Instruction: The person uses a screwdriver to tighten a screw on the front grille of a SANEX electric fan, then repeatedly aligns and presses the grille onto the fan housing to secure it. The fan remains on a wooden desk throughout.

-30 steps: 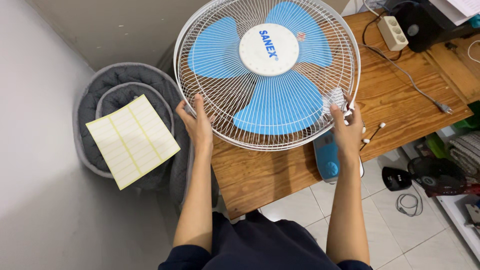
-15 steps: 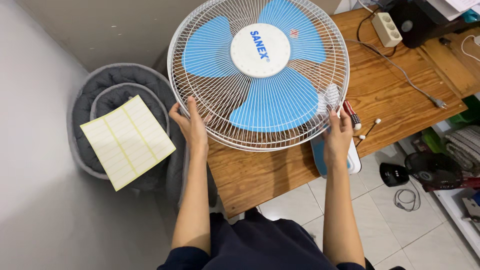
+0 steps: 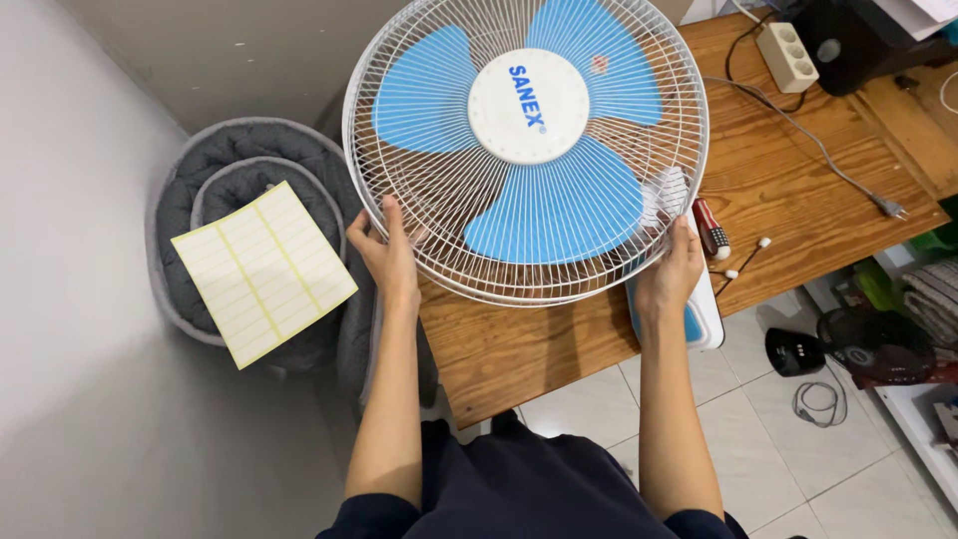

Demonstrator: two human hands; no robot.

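Overhead, I see the fan [image 3: 526, 150] held above the wooden counter [image 3: 798, 190], its white wire guard around blue blades. My left hand [image 3: 387, 255] clamps the rim at 8 o'clock, my right hand [image 3: 671, 271] at 4 o'clock. I judge it light but bulky, its thin wires bendable; the stiff outer rim is the place to grip.

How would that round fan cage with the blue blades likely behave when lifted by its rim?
The fan cage is thin wire, so probably light but slightly springy. It looks wide; the left hand and right hand grip opposite edges, suggesting it's awkward one-handed.
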